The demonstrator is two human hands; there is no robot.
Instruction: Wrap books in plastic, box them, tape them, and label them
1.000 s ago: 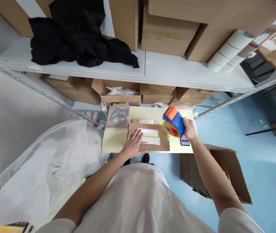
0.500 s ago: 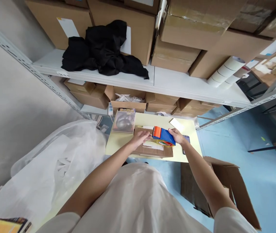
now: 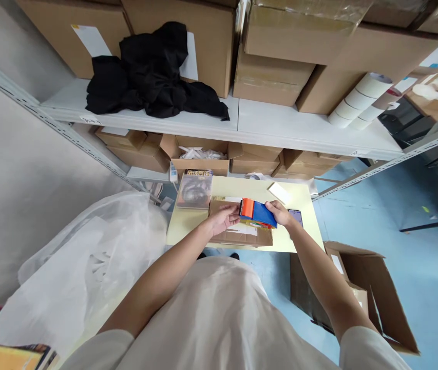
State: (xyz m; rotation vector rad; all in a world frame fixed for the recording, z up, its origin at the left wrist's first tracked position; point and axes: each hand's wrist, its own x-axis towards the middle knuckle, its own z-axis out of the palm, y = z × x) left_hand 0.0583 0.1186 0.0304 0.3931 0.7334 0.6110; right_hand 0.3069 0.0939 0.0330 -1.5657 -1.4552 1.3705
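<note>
Right hand [image 3: 278, 211] grips a tape dispenser [image 3: 262, 213] above a cardboard box [image 3: 247, 239]; left hand [image 3: 223, 219], loosely spread, nears the dispenser's front edge, where fingertips need care.

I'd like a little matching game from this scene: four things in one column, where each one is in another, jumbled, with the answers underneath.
Things
1. tape dispenser
2. black cloth
3. phone
4. open cardboard box

Places
A. lying on the pale yellow table, by the person's right forearm
B. standing on the blue floor
C. gripped in the person's right hand
D. lying crumpled on a shelf

Right pairs
1-C
2-D
3-A
4-B
</note>
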